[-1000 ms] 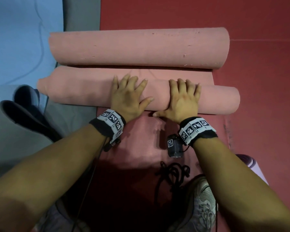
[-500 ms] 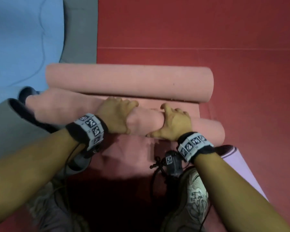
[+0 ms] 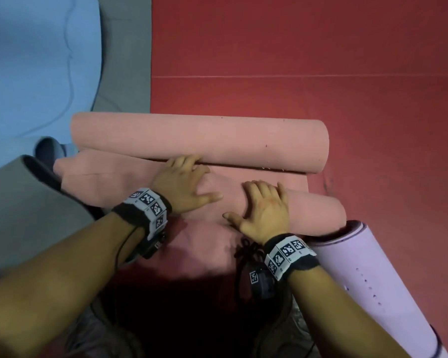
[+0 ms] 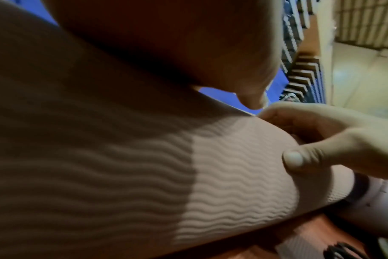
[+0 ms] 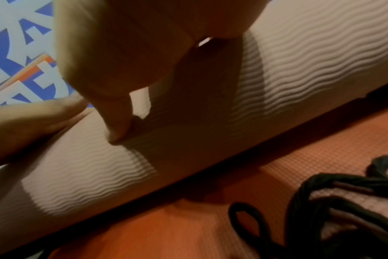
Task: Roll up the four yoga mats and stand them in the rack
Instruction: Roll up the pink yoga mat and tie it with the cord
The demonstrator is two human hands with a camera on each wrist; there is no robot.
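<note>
Both hands flat on the near roll of the pink wavy-textured foam yoga mat (image 3: 145, 187), which lies on the red padded floor (image 3: 321, 60). Left hand (image 3: 181, 187) palm down, fingers spread, fingertips over the roll's far side. Right hand (image 3: 265, 210) beside it to the right, palm down, fingers straight, thumb out along the roll's near side. The mat's far end forms a second roll (image 3: 199, 140) just beyond the near roll. Lilac rolled mat (image 3: 367, 275) touches the near roll's right end. Grey mat (image 3: 18, 215) and blue mat (image 3: 31, 65) left of the near roll.
</note>
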